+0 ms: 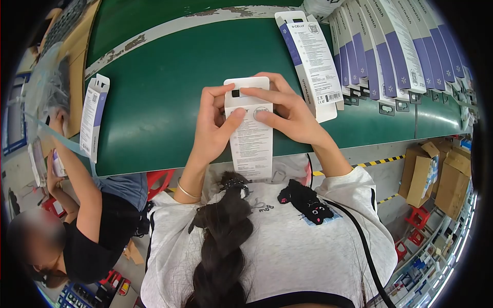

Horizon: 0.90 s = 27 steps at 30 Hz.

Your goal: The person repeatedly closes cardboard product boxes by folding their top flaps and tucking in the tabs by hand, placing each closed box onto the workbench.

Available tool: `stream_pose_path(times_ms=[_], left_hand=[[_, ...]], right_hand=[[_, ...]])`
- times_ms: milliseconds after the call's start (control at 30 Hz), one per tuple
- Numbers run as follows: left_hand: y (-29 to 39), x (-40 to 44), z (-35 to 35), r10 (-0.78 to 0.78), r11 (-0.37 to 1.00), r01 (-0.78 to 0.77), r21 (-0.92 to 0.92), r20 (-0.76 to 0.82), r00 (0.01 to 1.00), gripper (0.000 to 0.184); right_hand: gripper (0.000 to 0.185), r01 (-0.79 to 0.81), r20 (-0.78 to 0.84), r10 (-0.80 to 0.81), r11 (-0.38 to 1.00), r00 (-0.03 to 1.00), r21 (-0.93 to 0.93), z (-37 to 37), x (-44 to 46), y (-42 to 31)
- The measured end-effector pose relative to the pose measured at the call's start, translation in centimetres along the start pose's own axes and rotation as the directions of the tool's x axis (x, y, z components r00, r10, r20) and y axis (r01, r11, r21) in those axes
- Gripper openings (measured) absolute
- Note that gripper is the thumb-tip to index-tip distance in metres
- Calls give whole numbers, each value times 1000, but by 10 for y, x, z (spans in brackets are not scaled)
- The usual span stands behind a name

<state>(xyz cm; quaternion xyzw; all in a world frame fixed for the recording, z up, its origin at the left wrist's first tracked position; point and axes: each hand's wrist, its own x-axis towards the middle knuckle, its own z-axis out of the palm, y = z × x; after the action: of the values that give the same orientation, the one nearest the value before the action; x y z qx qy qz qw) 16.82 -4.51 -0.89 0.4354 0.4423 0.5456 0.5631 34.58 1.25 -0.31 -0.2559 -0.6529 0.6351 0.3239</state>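
A white smartwatch box (252, 141) stands between my two hands near the table edge, its text-covered back panel facing me. Its top flap (257, 83) is up, with a dark slot in it. My left hand (211, 120) grips the upper left side, thumb on the printed face and index finger at the flap. On the upper right side, my right hand (292, 113) holds the box with its thumb near the round printed code and its index finger lying across the top opening. The inside of the box is hidden.
Another smartwatch box (318, 64) lies to the right, beside a row of packed purple-and-white boxes (395, 51). A single box (93, 118) stands at the table's left end. A co-worker (84, 215) handles something at far left. Cardboard cartons (418, 174) stand on the floor right.
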Motion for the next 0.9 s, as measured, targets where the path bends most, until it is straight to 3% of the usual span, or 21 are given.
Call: stream_pose_path(times_ms=[100, 167, 200, 233, 267, 300, 333, 367, 400, 433, 500, 633, 700, 833, 900], left_hand=[[-3, -2, -7, 27, 1000, -28, 9, 57, 998, 34], [-16, -5, -19, -46, 966, -2, 258, 181, 982, 36], [-14, -5, -15, -48, 966, -1, 257, 185, 982, 36], [-10, -5, -6, 28, 987, -43, 155, 97, 995, 34], [-7, -5, 1, 94, 994, -94, 55, 1, 996, 33], [-6, -5, 8, 93, 994, -93, 53, 6, 996, 33], [-6, -5, 15, 166, 986, -166, 6, -78, 983, 31], [-5, -5, 18, 233, 970, -242, -34, -166, 958, 29], [1, -5, 20, 181, 978, -198, -69, -200, 963, 23], [-2, -6, 15, 180, 978, -197, -67, -203, 962, 23], [-10, -6, -1, 134, 970, -109, 219, -102, 986, 20], [-2, 2, 1, 171, 959, -137, 249, -122, 978, 15], [1, 6, -1, 198, 887, -141, 440, -86, 976, 15], [12, 11, 2, 93, 907, -60, 416, -60, 994, 10], [12, 18, 0, -32, 988, 34, 153, -10, 999, 9]], right_hand=[[39, 15, 37, -13, 999, 999, -39, -2, -1, -2], [39, 48, 20, -46, 991, 999, -123, -4, 0, -2], [38, 81, 6, -81, 975, 997, -206, -5, 0, -2], [38, 79, 3, -81, 975, 997, -207, -2, 0, -3], [38, 59, -76, -64, 996, 995, -70, 3, 1, -4], [37, 48, -153, -37, 996, 988, 70, 6, 1, -5], [37, 47, -156, -36, 997, 987, 69, 4, 1, -4], [38, 91, -120, -98, 994, 988, -63, 0, 2, -1], [38, 138, -74, -154, 972, 985, -189, -3, 2, 0], [38, 138, -72, -153, 973, 986, -187, -5, 1, -2], [39, 34, -82, -46, 990, 996, -139, -8, 1, -6], [37, -87, -93, 81, 994, 992, -66, -5, 2, -5], [30, -108, -184, 118, 992, 976, 63, -1, 1, -5], [22, -80, -263, 102, 992, 959, 93, 2, 1, -4], [16, -127, -258, 180, 969, 949, 210, -2, 3, -6]])
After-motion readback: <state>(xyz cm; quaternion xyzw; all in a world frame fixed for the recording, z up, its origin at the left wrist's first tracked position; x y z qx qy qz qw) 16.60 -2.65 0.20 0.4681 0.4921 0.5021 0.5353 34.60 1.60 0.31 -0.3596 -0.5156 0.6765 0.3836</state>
